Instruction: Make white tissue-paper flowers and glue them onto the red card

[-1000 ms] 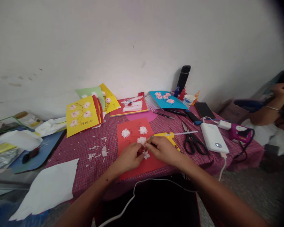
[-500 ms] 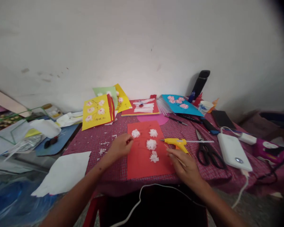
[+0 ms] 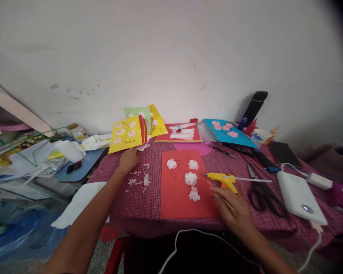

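Observation:
A red paper sheet [image 3: 175, 205] lies on the table, carrying white ruffled paper flowers [image 3: 191, 179] and faint drawn branches. My right hand [image 3: 234, 209] rests by its right edge, fingers closed around a thin wooden stick [image 3: 228, 203]. Past those fingers is a yellow glue gun [image 3: 221, 177], with a clear glue stick [image 3: 253, 179] out of its back. My left hand [image 3: 129, 160] reaches away from me, fingers stretched out at the lower edge of a yellow flower card [image 3: 124, 135]. Its fingertips are small and partly hidden. White paper scraps [image 3: 145, 179] are scattered nearby.
Black scissors [image 3: 264, 194] and a white power bank [image 3: 300, 198] lie to the right. A blue flower card [image 3: 231, 133], a paper cup [image 3: 260, 137] and a black bottle [image 3: 254, 108] stand behind. A white cable [image 3: 175, 243] crosses in front. White paper [image 3: 82, 201] hangs off the left side.
My left hand has moved off the red sheet, left and away from me, to the yellow card. My right hand keeps the stick in about the same place. The view has shifted left.

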The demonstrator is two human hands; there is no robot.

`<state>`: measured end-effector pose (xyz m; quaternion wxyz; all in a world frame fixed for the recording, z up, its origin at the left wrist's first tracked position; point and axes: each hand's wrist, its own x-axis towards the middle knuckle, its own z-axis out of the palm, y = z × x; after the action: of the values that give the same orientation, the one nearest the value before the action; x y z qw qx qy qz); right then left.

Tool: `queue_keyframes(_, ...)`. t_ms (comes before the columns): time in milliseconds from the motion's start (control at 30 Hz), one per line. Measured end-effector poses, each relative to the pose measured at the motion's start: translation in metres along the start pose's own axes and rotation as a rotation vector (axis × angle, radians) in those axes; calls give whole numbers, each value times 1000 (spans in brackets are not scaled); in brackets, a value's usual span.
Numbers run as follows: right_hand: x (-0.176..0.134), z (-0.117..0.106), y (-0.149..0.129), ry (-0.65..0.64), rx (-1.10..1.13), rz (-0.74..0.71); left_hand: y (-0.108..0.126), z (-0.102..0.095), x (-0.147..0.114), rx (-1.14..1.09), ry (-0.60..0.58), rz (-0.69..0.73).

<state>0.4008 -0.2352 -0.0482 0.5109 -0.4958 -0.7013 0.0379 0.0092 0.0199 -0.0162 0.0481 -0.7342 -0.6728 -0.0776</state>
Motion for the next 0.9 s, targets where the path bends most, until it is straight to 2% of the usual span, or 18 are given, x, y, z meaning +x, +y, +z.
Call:
queue_keyframes(200, 1, 0, -1, 15, -14, -35, -3, -1, 9, -56, 69, -11)
queue_keyframes(400, 1, 1, 1, 12, -33, -31, -4, -3, 27, -101, 23, 80)
queue_keyframes(567, 3, 0, -2, 13, -48, -52, 6, 2, 37, -106, -17, 107)
queue_keyframes(900, 1, 0, -2, 0, -16, -16, 35, 4, 47, -218, 18, 127)
